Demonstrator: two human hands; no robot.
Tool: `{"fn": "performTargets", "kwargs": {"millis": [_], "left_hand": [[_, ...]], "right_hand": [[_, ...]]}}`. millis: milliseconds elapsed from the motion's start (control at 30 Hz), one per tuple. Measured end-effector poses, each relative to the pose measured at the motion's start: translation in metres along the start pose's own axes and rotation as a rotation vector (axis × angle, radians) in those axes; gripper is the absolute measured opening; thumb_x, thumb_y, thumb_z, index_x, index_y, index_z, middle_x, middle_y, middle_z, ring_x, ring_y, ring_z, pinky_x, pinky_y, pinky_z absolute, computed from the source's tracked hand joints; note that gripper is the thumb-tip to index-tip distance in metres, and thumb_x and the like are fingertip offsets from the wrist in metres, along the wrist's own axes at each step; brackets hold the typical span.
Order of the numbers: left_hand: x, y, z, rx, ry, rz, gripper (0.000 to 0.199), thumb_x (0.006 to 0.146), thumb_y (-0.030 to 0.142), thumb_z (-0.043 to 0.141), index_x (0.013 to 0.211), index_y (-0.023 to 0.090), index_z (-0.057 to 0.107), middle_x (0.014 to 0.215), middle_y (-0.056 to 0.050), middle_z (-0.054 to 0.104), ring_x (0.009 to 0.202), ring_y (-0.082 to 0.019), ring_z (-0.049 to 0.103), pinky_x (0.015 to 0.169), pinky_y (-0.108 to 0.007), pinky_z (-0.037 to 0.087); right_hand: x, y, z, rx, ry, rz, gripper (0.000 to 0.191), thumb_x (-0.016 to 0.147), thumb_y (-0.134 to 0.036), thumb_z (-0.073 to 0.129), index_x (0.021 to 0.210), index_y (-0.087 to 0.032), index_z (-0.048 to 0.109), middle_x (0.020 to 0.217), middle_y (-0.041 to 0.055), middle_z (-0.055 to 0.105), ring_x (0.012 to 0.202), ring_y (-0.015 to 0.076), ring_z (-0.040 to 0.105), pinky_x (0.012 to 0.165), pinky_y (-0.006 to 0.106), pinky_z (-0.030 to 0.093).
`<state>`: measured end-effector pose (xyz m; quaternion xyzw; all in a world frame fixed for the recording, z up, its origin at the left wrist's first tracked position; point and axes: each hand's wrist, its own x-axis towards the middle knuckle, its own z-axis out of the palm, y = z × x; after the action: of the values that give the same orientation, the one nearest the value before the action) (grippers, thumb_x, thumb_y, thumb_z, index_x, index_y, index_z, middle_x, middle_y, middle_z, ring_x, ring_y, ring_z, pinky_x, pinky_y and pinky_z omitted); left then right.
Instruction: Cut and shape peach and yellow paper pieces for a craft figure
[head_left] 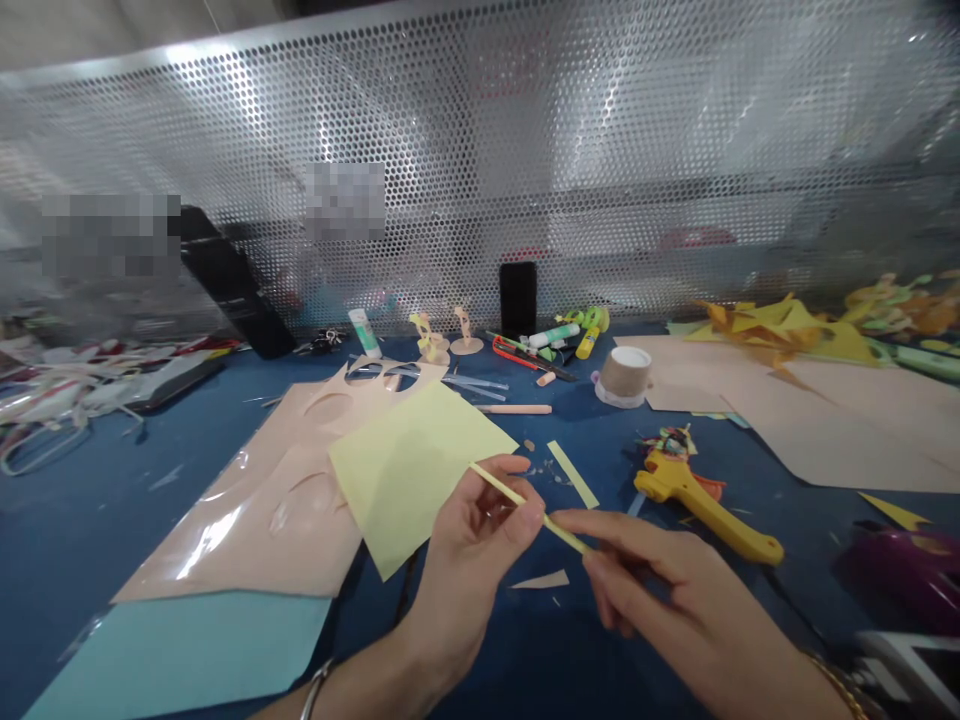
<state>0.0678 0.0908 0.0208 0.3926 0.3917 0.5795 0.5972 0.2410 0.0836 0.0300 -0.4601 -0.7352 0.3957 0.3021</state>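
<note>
Both my hands pinch one thin yellow paper strip (pixel 529 507).

My left hand (pixel 472 550) and right hand (pixel 660 590) close fingertips on it above the blue surface (pixel 75 520), beside a yellow sheet (pixel 412 470).

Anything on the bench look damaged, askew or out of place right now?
Nothing looks damaged. The peach paper sheet has round holes cut out of it, and small paper scraps lie loose on the blue table. Both hands pinch a thin yellow paper strip.
</note>
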Motion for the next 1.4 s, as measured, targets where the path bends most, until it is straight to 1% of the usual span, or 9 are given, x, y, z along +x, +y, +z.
{"fn": "performTargets", "kwargs": {"millis": [233, 367, 600, 700, 833, 1033, 1100, 1267, 1400], "left_hand": [[0.002, 0.002, 0.000, -0.029, 0.050, 0.006, 0.021, 0.077, 0.025, 0.077, 0.094, 0.026, 0.065, 0.079, 0.004, 0.064, 0.074, -0.008, 0.054, 0.068, -0.016, 0.042], [0.005, 0.001, -0.001, 0.019, 0.080, -0.005, 0.020, 0.073, 0.030, 0.079, 0.088, 0.023, 0.068, 0.088, 0.001, 0.065, 0.086, -0.012, 0.056, 0.074, -0.019, 0.043], [0.004, -0.002, -0.002, -0.008, 0.090, 0.018, 0.015, 0.074, 0.030, 0.078, 0.073, 0.020, 0.066, 0.077, 0.003, 0.060, 0.077, -0.010, 0.053, 0.071, -0.018, 0.042], [0.003, -0.002, 0.000, -0.061, 0.088, -0.012, 0.018, 0.072, 0.031, 0.080, 0.079, 0.021, 0.067, 0.081, 0.002, 0.063, 0.079, -0.010, 0.057, 0.073, -0.019, 0.046], [-0.001, -0.005, 0.002, -0.085, 0.056, -0.192, 0.029, 0.074, 0.037, 0.077, 0.094, 0.019, 0.068, 0.076, 0.000, 0.066, 0.065, -0.010, 0.062, 0.064, -0.021, 0.051], [-0.004, -0.010, 0.001, -0.008, 0.055, -0.227, 0.030, 0.071, 0.037, 0.080, 0.090, 0.015, 0.070, 0.076, -0.003, 0.071, 0.065, -0.013, 0.069, 0.065, -0.022, 0.055], [-0.003, -0.008, 0.002, 0.039, 0.061, -0.194, 0.025, 0.070, 0.034, 0.080, 0.085, 0.015, 0.070, 0.072, -0.002, 0.071, 0.065, -0.013, 0.069, 0.065, -0.021, 0.055], [-0.003, -0.002, 0.005, 0.146, 0.019, -0.129, 0.024, 0.068, 0.035, 0.080, 0.078, 0.015, 0.073, 0.065, -0.001, 0.069, 0.061, -0.014, 0.069, 0.063, -0.022, 0.057], [-0.003, -0.001, 0.005, 0.203, 0.002, -0.096, 0.026, 0.074, 0.041, 0.075, 0.080, 0.016, 0.075, 0.069, -0.003, 0.072, 0.063, -0.016, 0.070, 0.065, -0.025, 0.058]], "right_hand": [[-0.004, 0.001, -0.002, -0.039, 0.104, 0.023, 0.027, 0.088, -0.030, 0.050, 0.106, -0.023, 0.069, 0.069, -0.0012, 0.071, 0.061, 0.0120, 0.066, 0.054, 0.018, 0.053], [-0.003, 0.004, -0.003, -0.100, 0.223, -0.075, 0.019, 0.086, -0.027, 0.054, 0.092, -0.029, 0.072, 0.067, -0.0055, 0.072, 0.056, 0.0100, 0.067, 0.052, 0.015, 0.052], [0.002, 0.005, -0.006, -0.208, 0.471, -0.190, 0.007, 0.076, -0.022, 0.070, 0.072, -0.029, 0.071, 0.064, -0.0096, 0.073, 0.054, 0.0082, 0.069, 0.052, 0.009, 0.052], [0.001, 0.003, -0.007, -0.261, 0.504, -0.263, 0.009, 0.078, -0.023, 0.069, 0.071, -0.027, 0.069, 0.064, -0.0092, 0.073, 0.053, 0.0080, 0.069, 0.050, 0.009, 0.051], [-0.001, 0.004, -0.007, -0.375, 0.532, -0.426, 0.014, 0.087, -0.022, 0.059, 0.076, -0.025, 0.066, 0.068, -0.0051, 0.074, 0.058, 0.0093, 0.070, 0.056, 0.012, 0.054], [-0.001, 0.014, -0.003, -0.438, 0.415, -0.575, 0.012, 0.089, -0.013, 0.056, 0.089, -0.024, 0.062, 0.079, -0.0010, 0.073, 0.071, 0.0105, 0.070, 0.069, 0.015, 0.054], [0.000, 0.014, -0.001, -0.389, 0.393, -0.532, 0.008, 0.087, -0.016, 0.060, 0.086, -0.024, 0.062, 0.077, -0.0017, 0.072, 0.069, 0.0108, 0.069, 0.066, 0.016, 0.054], [0.002, 0.008, 0.003, -0.109, 0.264, -0.172, 0.008, 0.084, -0.029, 0.061, 0.078, -0.026, 0.066, 0.062, -0.0052, 0.069, 0.053, 0.0095, 0.066, 0.048, 0.014, 0.051], [0.005, 0.009, 0.003, 0.120, 0.144, 0.040, 0.016, 0.082, -0.038, 0.059, 0.081, -0.024, 0.065, 0.061, -0.0011, 0.069, 0.056, 0.0135, 0.066, 0.050, 0.019, 0.053]]}}
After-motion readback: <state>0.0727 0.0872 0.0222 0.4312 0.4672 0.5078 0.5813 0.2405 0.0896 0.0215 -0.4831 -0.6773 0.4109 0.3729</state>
